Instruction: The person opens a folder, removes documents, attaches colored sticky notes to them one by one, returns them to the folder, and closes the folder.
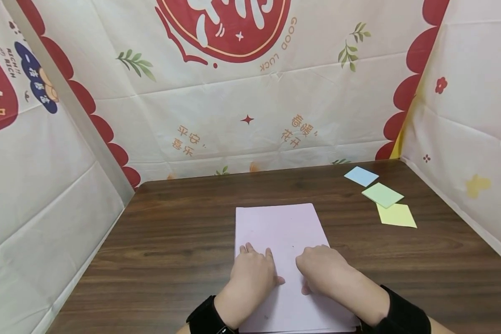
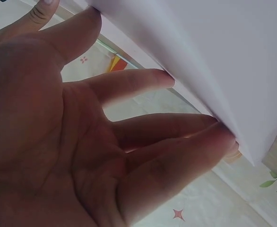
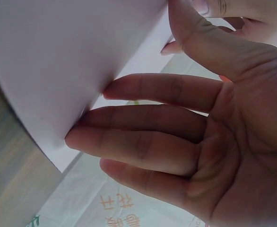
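A large pale lilac sheet of paper (image 1: 277, 225) lies flat on the table, its long side running away from me. On its left half my left hand (image 1: 252, 274) rests with fingers spread and fingertips on the surface. My right hand (image 1: 326, 270) touches the right half, knuckles raised and thumb toward the middle. In the left wrist view, the left hand's fingers (image 2: 143, 125) are extended and only their tips meet the paper. The right wrist view shows the right hand's fingers (image 3: 143, 142) nearly straight, fingertips against the sheet. Nothing is gripped by either hand.
Toward the table's back right corner lie a blue paper square (image 1: 361, 176), a green one (image 1: 382, 195) and a yellow one (image 1: 396, 215), the green overlapping the yellow. Printed white cloth walls (image 1: 234, 106) enclose the brown wooden table (image 1: 171, 246) at the back and both sides.
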Action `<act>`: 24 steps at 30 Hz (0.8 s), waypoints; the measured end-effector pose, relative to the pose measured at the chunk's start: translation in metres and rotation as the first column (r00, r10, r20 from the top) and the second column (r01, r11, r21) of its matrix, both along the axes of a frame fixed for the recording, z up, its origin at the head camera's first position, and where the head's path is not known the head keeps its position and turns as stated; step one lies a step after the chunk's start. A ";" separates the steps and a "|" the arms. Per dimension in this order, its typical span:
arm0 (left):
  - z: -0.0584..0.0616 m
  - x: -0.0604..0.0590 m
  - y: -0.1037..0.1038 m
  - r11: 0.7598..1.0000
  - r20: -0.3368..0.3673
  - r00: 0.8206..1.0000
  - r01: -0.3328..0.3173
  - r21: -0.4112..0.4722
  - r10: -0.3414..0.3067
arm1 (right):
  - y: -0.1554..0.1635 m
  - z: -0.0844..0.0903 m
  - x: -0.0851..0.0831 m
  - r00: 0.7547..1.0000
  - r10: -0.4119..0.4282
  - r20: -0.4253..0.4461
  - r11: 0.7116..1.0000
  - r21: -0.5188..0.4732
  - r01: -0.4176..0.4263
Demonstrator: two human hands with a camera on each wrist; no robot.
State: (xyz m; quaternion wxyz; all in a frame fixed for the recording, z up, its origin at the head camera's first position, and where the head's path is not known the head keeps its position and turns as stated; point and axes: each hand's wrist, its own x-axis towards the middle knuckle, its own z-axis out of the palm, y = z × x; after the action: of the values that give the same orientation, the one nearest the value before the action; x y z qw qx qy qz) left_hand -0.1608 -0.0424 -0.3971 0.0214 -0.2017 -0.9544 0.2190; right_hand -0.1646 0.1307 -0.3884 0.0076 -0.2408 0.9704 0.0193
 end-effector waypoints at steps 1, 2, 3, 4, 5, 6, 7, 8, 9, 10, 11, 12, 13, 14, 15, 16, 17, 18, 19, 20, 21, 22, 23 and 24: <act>0.000 0.000 0.000 1.000 0.002 1.000 -0.001 0.001 0.001 | 0.000 0.000 0.000 1.000 -0.002 0.001 1.000 0.001 0.002; 0.000 0.001 0.000 1.000 0.005 1.000 -0.004 0.001 0.004 | 0.000 0.000 0.000 1.000 -0.005 0.004 1.000 -0.001 0.005; 0.001 0.001 0.000 1.000 0.012 1.000 -0.009 0.009 0.009 | 0.001 0.000 0.000 1.000 -0.010 0.011 1.000 -0.005 0.010; 0.001 0.003 0.000 1.000 0.017 1.000 -0.019 0.024 0.019 | 0.001 0.000 0.000 1.000 -0.013 0.020 1.000 -0.008 0.013; 0.002 0.005 0.001 0.999 0.026 0.999 -0.024 0.038 0.023 | 0.002 0.000 0.000 0.999 -0.017 0.029 1.000 -0.012 0.017; 0.002 0.008 0.001 0.998 0.038 0.999 -0.029 0.055 0.027 | 0.002 0.001 0.001 0.999 -0.021 0.037 1.000 -0.016 0.021; 0.002 0.012 0.001 0.997 0.048 0.999 -0.028 0.073 0.025 | 0.003 0.001 0.001 0.999 -0.025 0.044 0.999 -0.022 0.026; 0.002 0.017 0.002 0.995 0.060 0.998 -0.023 0.092 0.018 | 0.003 0.002 0.000 0.998 -0.029 0.055 0.999 -0.028 0.031; 0.002 0.023 0.003 0.994 0.084 0.996 -0.016 0.111 0.007 | 0.004 0.003 0.000 0.998 -0.031 0.062 0.999 -0.032 0.033; 0.001 0.029 0.004 0.993 0.110 0.994 0.000 0.122 -0.014 | 0.005 0.003 0.000 0.997 -0.031 0.067 0.999 -0.035 0.034; 0.000 0.035 0.005 0.992 0.132 0.990 0.031 0.120 -0.047 | 0.005 0.004 0.000 0.997 -0.031 0.070 0.999 -0.038 0.034; -0.002 0.040 0.006 0.991 0.157 0.984 0.061 0.117 -0.079 | 0.006 0.005 0.000 0.997 -0.030 0.069 0.999 -0.041 0.033; -0.005 0.045 0.006 0.989 0.171 0.979 0.094 0.113 -0.112 | 0.007 0.006 0.000 0.997 -0.029 0.068 0.999 -0.043 0.032; -0.007 0.049 0.007 0.987 0.186 0.972 0.125 0.103 -0.143 | 0.007 0.007 0.000 0.997 -0.028 0.069 0.999 -0.045 0.031; -0.009 0.051 0.007 0.984 0.195 0.966 0.154 0.095 -0.170 | 0.007 0.007 0.000 0.997 -0.025 0.066 0.999 -0.045 0.028; -0.012 0.052 0.007 0.980 0.190 0.962 0.181 0.085 -0.195 | 0.007 0.008 0.000 0.998 -0.025 0.065 0.999 -0.047 0.028; -0.014 0.053 0.007 0.976 0.177 0.960 0.206 0.075 -0.217 | 0.007 0.008 0.000 0.998 -0.024 0.064 0.998 -0.049 0.027; -0.015 0.054 0.007 0.973 0.170 0.959 0.218 0.072 -0.227 | 0.008 0.009 -0.001 0.998 -0.024 0.063 0.998 -0.053 0.027; -0.016 0.054 0.007 0.971 0.155 0.959 0.228 0.070 -0.236 | 0.007 0.009 -0.001 0.998 -0.023 0.065 0.998 -0.056 0.027; -0.016 0.054 0.006 0.969 0.145 0.959 0.237 0.067 -0.245 | 0.008 0.010 -0.001 0.997 -0.022 0.070 0.998 -0.061 0.026; -0.017 0.055 0.005 0.967 0.134 0.959 0.243 0.069 -0.251 | 0.009 0.010 -0.001 0.997 -0.022 0.079 0.997 -0.067 0.027; -0.018 0.055 0.004 0.966 0.124 0.959 0.249 0.070 -0.256 | 0.010 0.011 -0.001 0.995 -0.026 0.092 0.997 -0.074 0.033; -0.018 0.055 0.003 0.964 0.114 0.958 0.255 0.072 -0.262 | 0.010 0.013 -0.002 0.993 -0.034 0.111 0.996 -0.084 0.044; -0.019 0.056 0.002 0.962 0.106 0.958 0.261 0.075 -0.268 | 0.012 0.016 -0.002 0.991 -0.042 0.130 0.994 -0.092 0.054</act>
State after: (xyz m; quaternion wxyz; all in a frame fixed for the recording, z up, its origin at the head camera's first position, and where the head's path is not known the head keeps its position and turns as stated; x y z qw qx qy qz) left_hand -0.1051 -0.0408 -0.4164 0.0012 -0.3390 -0.9247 0.1730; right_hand -0.1669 0.1424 -0.3725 0.0587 -0.2183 0.9732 -0.0425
